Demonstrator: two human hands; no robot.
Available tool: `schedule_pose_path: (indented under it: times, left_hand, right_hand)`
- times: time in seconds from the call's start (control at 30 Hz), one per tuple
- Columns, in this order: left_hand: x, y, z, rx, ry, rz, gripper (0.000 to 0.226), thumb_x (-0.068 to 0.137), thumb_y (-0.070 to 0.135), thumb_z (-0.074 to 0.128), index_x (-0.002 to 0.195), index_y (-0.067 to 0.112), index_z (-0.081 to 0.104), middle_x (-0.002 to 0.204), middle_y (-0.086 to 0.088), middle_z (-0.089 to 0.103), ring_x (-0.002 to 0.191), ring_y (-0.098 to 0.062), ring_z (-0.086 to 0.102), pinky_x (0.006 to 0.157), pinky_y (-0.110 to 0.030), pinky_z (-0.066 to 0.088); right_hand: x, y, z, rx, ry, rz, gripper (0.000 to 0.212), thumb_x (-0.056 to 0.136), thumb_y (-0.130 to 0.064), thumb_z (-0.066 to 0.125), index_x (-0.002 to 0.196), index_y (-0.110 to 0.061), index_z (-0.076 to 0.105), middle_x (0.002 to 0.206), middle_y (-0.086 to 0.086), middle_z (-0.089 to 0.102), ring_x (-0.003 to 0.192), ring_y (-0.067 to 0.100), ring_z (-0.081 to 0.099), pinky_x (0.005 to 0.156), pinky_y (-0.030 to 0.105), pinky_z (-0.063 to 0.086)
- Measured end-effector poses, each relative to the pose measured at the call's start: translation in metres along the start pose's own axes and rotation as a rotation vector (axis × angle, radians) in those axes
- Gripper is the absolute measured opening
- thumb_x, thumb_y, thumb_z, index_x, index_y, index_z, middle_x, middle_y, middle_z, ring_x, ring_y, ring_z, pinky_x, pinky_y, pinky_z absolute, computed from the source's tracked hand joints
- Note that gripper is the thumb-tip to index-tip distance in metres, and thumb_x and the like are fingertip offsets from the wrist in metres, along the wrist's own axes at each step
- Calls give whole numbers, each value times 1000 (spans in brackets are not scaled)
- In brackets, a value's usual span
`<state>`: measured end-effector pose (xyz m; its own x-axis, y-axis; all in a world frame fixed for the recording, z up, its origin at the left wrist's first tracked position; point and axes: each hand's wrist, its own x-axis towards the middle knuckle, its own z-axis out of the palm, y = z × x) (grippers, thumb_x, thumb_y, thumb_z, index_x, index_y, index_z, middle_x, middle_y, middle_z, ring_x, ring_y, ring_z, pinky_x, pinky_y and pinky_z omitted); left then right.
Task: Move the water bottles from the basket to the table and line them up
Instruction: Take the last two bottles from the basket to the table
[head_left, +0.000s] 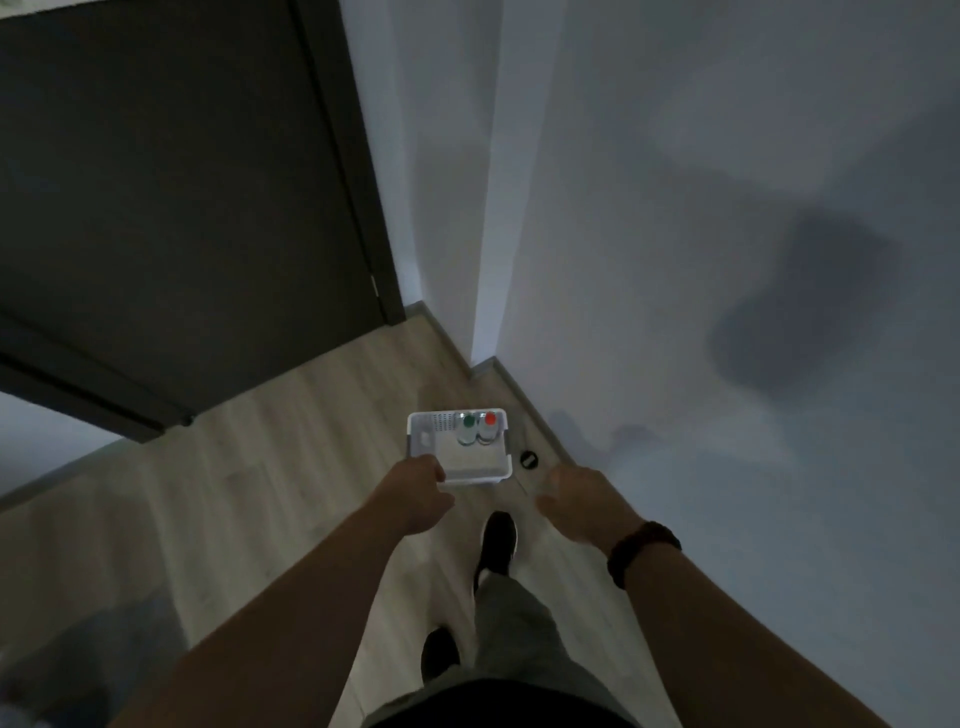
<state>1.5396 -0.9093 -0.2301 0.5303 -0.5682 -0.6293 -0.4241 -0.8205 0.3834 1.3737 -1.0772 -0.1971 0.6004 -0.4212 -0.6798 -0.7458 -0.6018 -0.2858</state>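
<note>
Left fingers (434, 472) grip the basket (505, 447) by its corner.

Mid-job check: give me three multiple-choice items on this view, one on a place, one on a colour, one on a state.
1. Where in the basket do the bottles stand? A. far right B. near left C. middle
2. Cap colours? A. both blue B. green and red C. yellow and white
3. The right hand: A. holds a bottle B. grips the basket C. holds nothing
A: they stand in the far right corner. B: green cap left, red cap right. C: it hangs apart from the basket.
</note>
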Motion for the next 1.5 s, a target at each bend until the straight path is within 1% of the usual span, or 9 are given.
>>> schedule_pose_path:
  times: [0.17, 0.33, 0.47, 0.7, 0.9, 1.1, 1.2, 1.4, 1.5]
  left_hand:
    - [79, -3, -11, -21, -35, -85, 49, 90, 39, 73, 129, 13, 60, 129, -9, 64, 118, -24, 60, 95, -31, 47]
    - [146, -7, -15, -45, -108, -154, 49, 93, 41, 70, 131, 12, 57, 130, -9, 62, 118, -25, 60, 96, -34, 50]
    - [214, -11, -4, -72, -156, -164, 50, 93, 35, 72, 132, 11, 54, 131, -10, 62, 118, -26, 61, 93, -32, 49]
    - [351, -43, 57, -94, -204, -168, 59, 92, 37, 73, 138, 9, 50, 135, -13, 60, 122, -29, 59, 95, -35, 47]
    - [448, -81, 134, -51, -198, -160, 67, 88, 38, 77, 140, 9, 46, 136, -14, 57, 126, -29, 56, 98, -34, 45]
    - [526, -110, 200, 39, -239, -108, 78, 87, 38, 79, 147, 12, 36, 140, -15, 50, 127, -31, 55, 101, -41, 49]
    - [561, -119, 218, 42, -219, -61, 85, 86, 37, 80, 152, 15, 31, 142, -15, 47, 128, -32, 54, 101, -42, 48]
    - [603, -124, 241, 86, -173, 64, 78, 82, 42, 83, 145, 21, 43, 138, -10, 57, 124, -28, 58, 101, -46, 50]
    - [609, -124, 252, 166, -145, 100, 77, 83, 45, 80, 147, 21, 43, 142, -9, 53, 127, -29, 56, 102, -45, 50]
  right_hand:
    - [85, -3, -34, 92, -34, 3, 33, 107, -21, 51, 133, -3, 58, 136, 13, 62, 124, 26, 59, 93, 23, 43]
    - [158, 3, -47, 149, -128, 44, 35, 107, -22, 50, 135, -2, 54, 136, 15, 62, 124, 28, 59, 95, 26, 44]
    - [225, 14, -38, 179, -184, 65, 39, 106, -21, 52, 142, -6, 49, 139, 13, 59, 125, 27, 57, 88, 22, 39]
    - [357, 41, 30, 267, -198, 183, 55, 101, -27, 61, 150, -12, 41, 143, 10, 58, 129, 27, 56, 92, 25, 42]
    - [459, 67, 116, 271, -155, 227, 58, 96, -25, 68, 146, -9, 44, 141, 11, 59, 127, 29, 58, 95, 28, 44]
    - [551, 93, 181, 250, -99, 184, 68, 92, -24, 73, 149, -12, 38, 135, 12, 59, 121, 30, 60, 95, 33, 49]
    - [587, 105, 199, 240, -18, 135, 69, 88, -24, 78, 146, -16, 42, 133, 8, 61, 122, 27, 61, 101, 36, 51]
    - [627, 113, 224, 194, -26, 19, 75, 86, -31, 80, 149, -22, 42, 144, 6, 55, 130, 26, 56, 109, 38, 46]
    - [634, 112, 232, 152, -11, -5, 70, 90, -34, 76, 150, -21, 43, 147, 6, 54, 133, 25, 54, 111, 37, 43]
